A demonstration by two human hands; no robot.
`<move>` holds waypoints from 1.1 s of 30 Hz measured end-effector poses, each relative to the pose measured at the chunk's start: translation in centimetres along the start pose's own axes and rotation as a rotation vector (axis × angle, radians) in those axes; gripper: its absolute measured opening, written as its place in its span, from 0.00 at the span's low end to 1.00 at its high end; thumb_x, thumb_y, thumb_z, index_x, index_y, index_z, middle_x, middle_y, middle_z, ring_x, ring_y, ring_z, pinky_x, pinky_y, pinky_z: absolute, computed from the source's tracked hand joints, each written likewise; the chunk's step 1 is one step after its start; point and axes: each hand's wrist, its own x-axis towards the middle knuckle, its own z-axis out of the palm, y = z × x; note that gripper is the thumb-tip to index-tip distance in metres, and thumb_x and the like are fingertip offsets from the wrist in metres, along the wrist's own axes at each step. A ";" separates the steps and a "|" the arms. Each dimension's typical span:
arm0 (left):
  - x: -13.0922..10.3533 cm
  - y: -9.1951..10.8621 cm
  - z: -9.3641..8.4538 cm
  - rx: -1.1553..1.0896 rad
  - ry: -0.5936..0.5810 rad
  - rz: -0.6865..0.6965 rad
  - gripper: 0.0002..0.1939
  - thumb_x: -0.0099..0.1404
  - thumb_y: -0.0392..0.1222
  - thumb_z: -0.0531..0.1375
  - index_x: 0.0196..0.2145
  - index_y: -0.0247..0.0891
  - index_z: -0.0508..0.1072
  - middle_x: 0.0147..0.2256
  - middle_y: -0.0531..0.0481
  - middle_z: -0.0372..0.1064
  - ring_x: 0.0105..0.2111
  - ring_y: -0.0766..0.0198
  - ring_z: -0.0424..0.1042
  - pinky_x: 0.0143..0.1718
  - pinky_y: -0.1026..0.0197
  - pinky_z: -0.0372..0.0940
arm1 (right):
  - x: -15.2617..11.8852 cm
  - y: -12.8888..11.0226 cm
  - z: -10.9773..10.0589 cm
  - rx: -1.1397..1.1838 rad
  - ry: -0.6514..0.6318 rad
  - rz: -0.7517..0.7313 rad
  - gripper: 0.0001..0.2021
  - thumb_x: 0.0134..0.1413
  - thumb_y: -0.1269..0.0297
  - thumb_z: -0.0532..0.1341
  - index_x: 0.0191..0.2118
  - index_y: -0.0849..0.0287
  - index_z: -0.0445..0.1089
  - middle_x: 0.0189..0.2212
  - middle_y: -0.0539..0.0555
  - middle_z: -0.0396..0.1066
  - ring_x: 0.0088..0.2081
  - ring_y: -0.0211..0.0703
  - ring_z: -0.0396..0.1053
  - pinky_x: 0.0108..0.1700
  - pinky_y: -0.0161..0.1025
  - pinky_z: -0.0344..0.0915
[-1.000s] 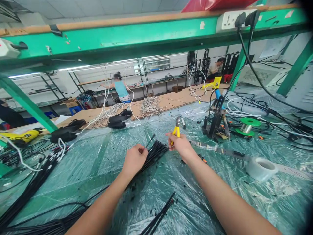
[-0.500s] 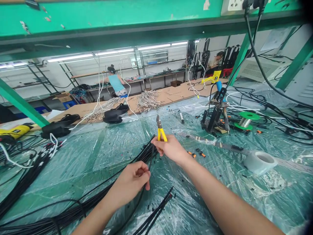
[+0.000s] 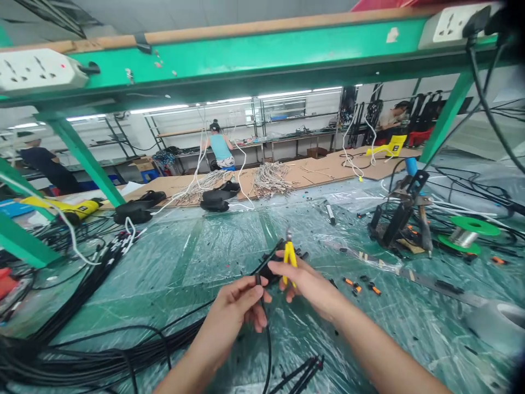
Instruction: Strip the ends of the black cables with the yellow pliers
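A black cable (image 3: 268,350) is pinched between the thumb and fingers of my left hand (image 3: 238,309), its end pointing up just past the fingertips. Close beside it, my right hand (image 3: 307,282) is closed around yellow-handled cutting pliers (image 3: 290,256), jaws upward and apart from the held cable end. Behind both hands lie the dark tips of a cable bundle (image 3: 180,339), which runs away to the lower left and is partly covered by my left hand. A smaller group of black cables (image 3: 305,375) rests at the bottom, below my right forearm.
Plastic film covers the green bench (image 3: 229,241). To the right are a soldering stand (image 3: 397,208), a solder spool (image 3: 463,235), a tape roll (image 3: 500,323) and orange-and-black pieces (image 3: 374,288). More black cables (image 3: 82,295) lie left. A green beam (image 3: 246,52) crosses above; people work beyond.
My right hand with the pliers has come lower and closer to my left hand. A cable end now stands up from my left fingertips. The camera view has tilted up and turned left.
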 end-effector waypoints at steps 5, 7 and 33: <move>-0.2 0.6 -1.4 -0.133 0.058 0.122 0.13 0.62 0.43 0.62 0.41 0.31 0.74 0.34 0.45 0.72 0.27 0.64 0.72 0.29 0.62 0.67 | -0.5 0.5 0.9 -0.232 -0.017 -0.138 0.15 0.52 0.60 0.58 0.45 0.58 0.63 0.31 0.51 0.67 0.34 0.43 0.66 0.36 0.40 0.63; -0.2 0.9 -1.8 -0.161 0.072 0.157 0.14 0.62 0.44 0.62 0.42 0.31 0.74 0.35 0.44 0.72 0.27 0.64 0.72 0.30 0.61 0.67 | -0.9 0.6 1.6 -0.318 -0.020 -0.213 0.13 0.51 0.65 0.57 0.44 0.56 0.63 0.36 0.51 0.68 0.38 0.44 0.66 0.42 0.42 0.61; 0.1 0.0 -1.9 -0.018 0.211 0.406 0.12 0.61 0.44 0.61 0.39 0.37 0.81 0.29 0.48 0.70 0.27 0.65 0.68 0.31 0.62 0.67 | -0.2 5.6 5.2 -0.857 0.406 -0.516 0.34 0.57 0.60 0.51 0.66 0.55 0.38 0.50 0.60 0.60 0.51 0.54 0.64 0.47 0.48 0.67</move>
